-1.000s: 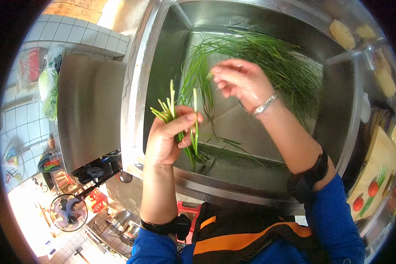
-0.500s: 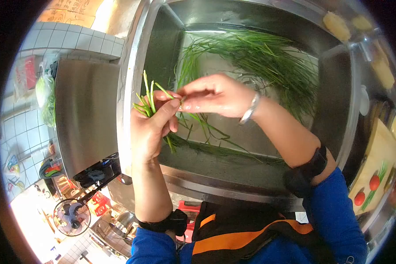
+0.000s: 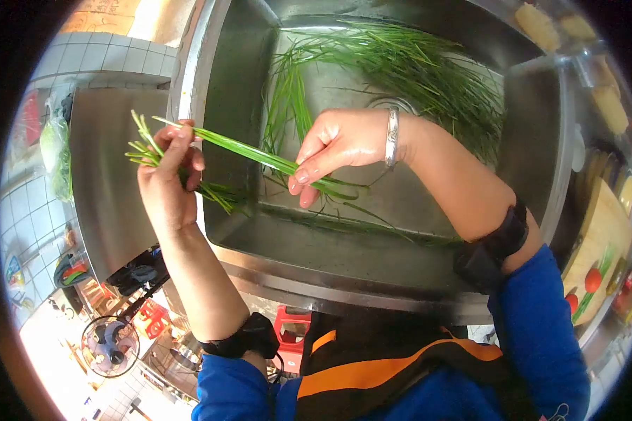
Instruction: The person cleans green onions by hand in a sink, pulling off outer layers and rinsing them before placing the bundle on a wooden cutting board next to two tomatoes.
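My left hand (image 3: 170,168) is closed round a bunch of green stalks (image 3: 218,195) above the sink's left rim, their pale cut ends sticking out past the thumb. One long green stalk (image 3: 249,151) stretches from the left fingertips to my right hand (image 3: 344,149). That hand pinches its lower part between thumb and fingers over the sink (image 3: 344,270). A silver bangle is round the right wrist. Behind the hands, a large pile of long green stalks (image 3: 428,77) lies on the sink floor, and thin strands trail along the near side.
A steel surface (image 3: 112,189) adjoins the sink on the left, with a bagged green vegetable (image 3: 57,151) beyond it. At the right are a cutting board (image 3: 600,238) and red tomatoes (image 3: 593,281). A red stool (image 3: 290,337) and a fan (image 3: 110,346) stand below.
My left hand has moved left with its bunch, away from my right hand. A long stalk now spans the gap between them. The whole view has shifted slightly.
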Action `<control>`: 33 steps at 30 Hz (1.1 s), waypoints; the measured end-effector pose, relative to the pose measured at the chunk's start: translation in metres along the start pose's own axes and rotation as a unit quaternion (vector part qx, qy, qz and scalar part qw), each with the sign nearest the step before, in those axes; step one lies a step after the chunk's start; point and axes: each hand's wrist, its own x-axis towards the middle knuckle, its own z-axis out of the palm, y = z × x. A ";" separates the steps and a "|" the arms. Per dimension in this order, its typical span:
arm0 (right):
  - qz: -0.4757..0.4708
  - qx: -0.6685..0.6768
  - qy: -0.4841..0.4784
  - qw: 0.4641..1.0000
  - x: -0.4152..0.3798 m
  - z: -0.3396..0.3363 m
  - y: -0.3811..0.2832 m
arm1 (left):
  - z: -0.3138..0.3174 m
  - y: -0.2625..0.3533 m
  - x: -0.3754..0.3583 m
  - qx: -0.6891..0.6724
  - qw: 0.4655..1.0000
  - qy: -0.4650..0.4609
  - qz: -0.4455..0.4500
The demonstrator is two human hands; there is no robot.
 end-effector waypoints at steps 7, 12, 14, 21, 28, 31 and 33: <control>-0.009 0.033 -0.018 0.999 0.002 -0.001 0.000 | -0.023 0.009 0.013 0.011 0.999 0.013 0.044; -0.020 0.035 -0.020 0.999 -0.002 -0.002 0.002 | -0.030 0.013 0.016 0.003 0.998 0.033 0.060; -0.026 0.066 -0.023 0.997 -0.004 -0.003 0.006 | -0.031 0.013 0.016 0.001 0.997 0.035 0.069; -0.014 0.096 0.017 0.995 -0.009 -0.002 0.015 | -0.043 0.017 0.017 -0.035 0.995 0.054 0.079; -0.044 0.226 0.236 0.944 0.004 0.013 0.042 | -0.023 0.011 -0.005 -0.047 0.980 0.139 0.131; -0.016 0.112 0.347 0.931 0.007 0.032 0.045 | -0.012 0.008 -0.014 -0.026 0.972 0.174 0.154; -0.021 0.123 0.390 0.912 0.009 0.035 0.049 | -0.008 0.005 -0.020 -0.004 0.971 0.175 0.161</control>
